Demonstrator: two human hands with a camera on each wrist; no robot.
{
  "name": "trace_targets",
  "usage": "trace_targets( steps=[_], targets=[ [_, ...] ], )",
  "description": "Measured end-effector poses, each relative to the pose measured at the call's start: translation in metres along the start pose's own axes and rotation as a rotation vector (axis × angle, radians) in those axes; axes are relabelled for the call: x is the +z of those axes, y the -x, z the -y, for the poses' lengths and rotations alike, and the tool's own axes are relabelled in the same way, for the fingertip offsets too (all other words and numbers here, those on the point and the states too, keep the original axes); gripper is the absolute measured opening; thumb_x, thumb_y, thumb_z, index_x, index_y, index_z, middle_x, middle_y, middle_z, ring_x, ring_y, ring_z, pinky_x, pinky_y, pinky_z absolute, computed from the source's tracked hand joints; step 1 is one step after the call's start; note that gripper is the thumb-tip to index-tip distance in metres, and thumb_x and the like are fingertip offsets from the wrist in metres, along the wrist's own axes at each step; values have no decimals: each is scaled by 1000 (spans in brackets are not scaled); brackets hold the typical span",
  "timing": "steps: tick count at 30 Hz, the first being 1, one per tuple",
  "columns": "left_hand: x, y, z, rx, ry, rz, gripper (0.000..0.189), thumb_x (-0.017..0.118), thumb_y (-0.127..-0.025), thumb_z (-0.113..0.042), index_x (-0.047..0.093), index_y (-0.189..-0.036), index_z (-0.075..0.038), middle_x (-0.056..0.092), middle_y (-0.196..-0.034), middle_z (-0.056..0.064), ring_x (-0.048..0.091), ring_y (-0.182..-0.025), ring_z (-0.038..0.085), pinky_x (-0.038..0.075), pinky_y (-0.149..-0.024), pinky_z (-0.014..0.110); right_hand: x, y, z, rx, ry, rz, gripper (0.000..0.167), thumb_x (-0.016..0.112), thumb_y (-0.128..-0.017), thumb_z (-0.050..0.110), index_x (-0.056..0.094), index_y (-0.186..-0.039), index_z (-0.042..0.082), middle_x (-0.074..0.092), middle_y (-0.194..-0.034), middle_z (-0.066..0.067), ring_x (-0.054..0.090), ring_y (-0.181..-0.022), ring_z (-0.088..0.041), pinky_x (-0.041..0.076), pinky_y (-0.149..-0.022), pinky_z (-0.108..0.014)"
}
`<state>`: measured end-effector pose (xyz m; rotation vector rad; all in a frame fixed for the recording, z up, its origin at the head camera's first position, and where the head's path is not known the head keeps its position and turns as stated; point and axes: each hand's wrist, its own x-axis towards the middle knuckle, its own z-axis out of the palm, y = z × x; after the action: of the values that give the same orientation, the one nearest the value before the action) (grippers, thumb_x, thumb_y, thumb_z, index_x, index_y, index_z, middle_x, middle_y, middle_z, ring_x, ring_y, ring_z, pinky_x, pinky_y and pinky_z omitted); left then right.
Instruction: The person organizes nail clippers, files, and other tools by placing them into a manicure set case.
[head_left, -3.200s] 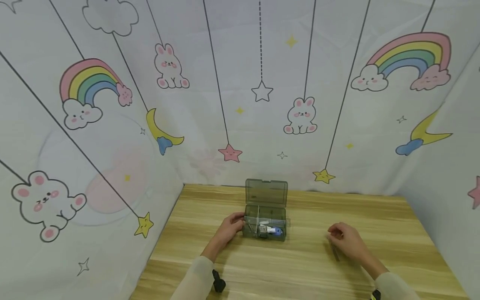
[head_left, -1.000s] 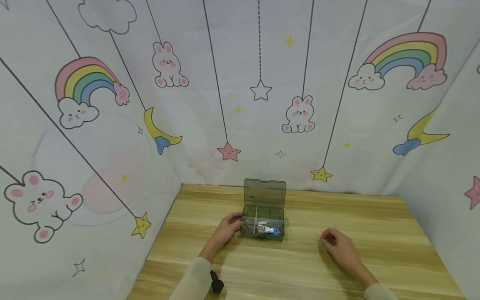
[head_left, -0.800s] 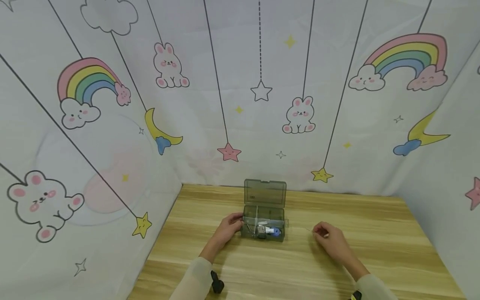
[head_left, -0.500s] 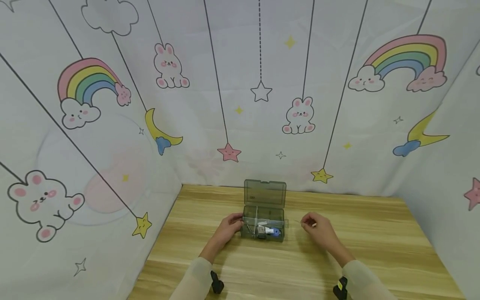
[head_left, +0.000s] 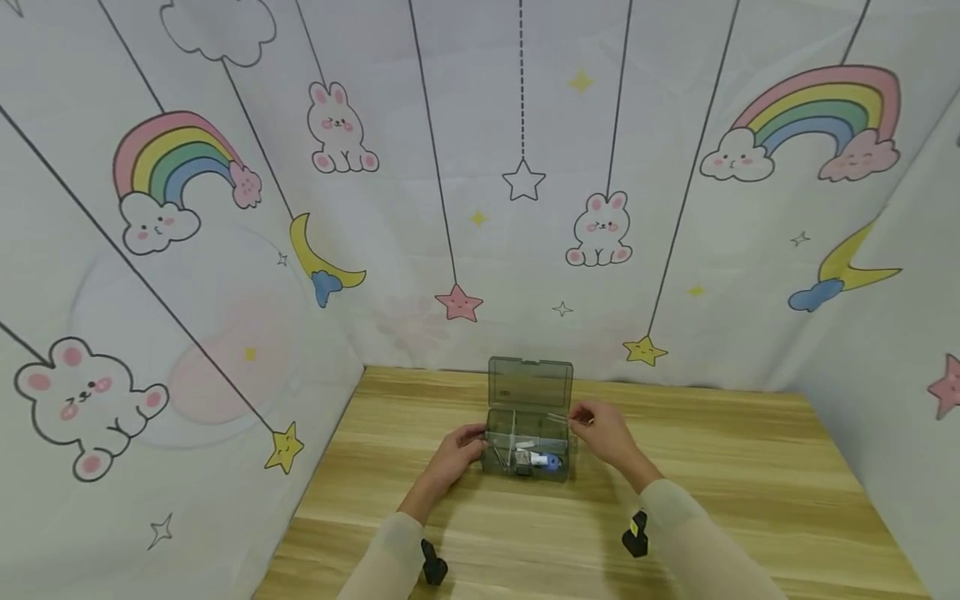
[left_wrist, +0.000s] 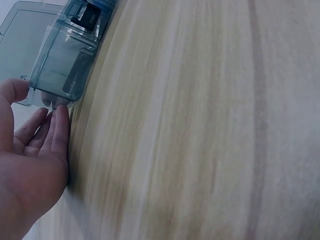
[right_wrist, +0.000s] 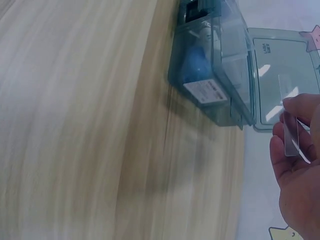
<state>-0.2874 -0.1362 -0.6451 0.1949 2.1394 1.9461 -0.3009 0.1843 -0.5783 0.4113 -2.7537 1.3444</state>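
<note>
A translucent grey-green compartment box (head_left: 553, 427) stands on the table, its lid (head_left: 530, 383) raised at the back. My left hand (head_left: 452, 457) is at the box's left end. In the left wrist view, the fairly straight fingers of the left hand (left_wrist: 37, 160) touch that end, with the thumb by its upper edge. My right hand (head_left: 609, 435), at the back right corner, pinches a thin clear strip (head_left: 557, 418) that extends over the back right compartment. The right wrist view shows this strip (right_wrist: 291, 135) between thumb and fingers, with the lid (right_wrist: 277, 60) behind it.
Front compartments contain a blue-and-white item (head_left: 553, 462), a small metallic block (head_left: 522, 463) and thin metal pieces (head_left: 500, 457). Black wrist devices (head_left: 636, 535) hang below both sleeves. Patterned white cloth (head_left: 405, 250) walls the wood-grain table (head_left: 735, 467) at back and sides.
My right hand has travelled left and back, from the table right of the box to the box's back right corner, carrying the clear strip. The left hand and the box stay put.
</note>
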Motion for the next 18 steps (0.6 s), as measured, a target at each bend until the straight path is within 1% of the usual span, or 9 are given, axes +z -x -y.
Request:
trace_targets(
  steps=[3, 8, 13, 18],
  targets=[
    [0, -1, 1, -4, 3, -1, 50, 54, -109, -12, 46, -154, 7, 50, -153, 29, 51, -141, 43, 51, -109, 48, 6, -6, 4, 2, 6, -2, 9, 76, -99, 13, 73, -99, 4, 70, -93, 1, 65, -87, -16, 57, -79, -39],
    [1, -1, 2, -5, 4, -3, 49, 53, -109, -11, 47, -154, 7, 51, -153, 29, 50, -142, 43, 52, -109, 46, 15, -14, 6, 22, -22, -17, 6, 77, -98, 11, 75, -101, 6, 71, -95, 0, 66, -89, -18, 57, -80, -40],
    [1, -1, 1, -2, 2, -6, 49, 54, -109, -9, 47, -154, 8, 51, -153, 29, 50, -142, 42, 52, -108, 45, 25, -18, 7, 30, -42, -6, 12, 78, -98, 13, 74, -102, 2, 70, -94, 0, 65, -88, -17, 57, -80, -38],
    [1, 0, 0, 1, 1, -1, 49, 53, -109, -10, 46, -154, 9, 51, -152, 31, 50, -141, 44, 52, -108, 46, 34, -19, 9, 24, -56, 2, 9, 77, -97, 9, 74, -102, 1, 70, -95, -2, 65, -87, -18, 57, -79, -39]
  ],
)
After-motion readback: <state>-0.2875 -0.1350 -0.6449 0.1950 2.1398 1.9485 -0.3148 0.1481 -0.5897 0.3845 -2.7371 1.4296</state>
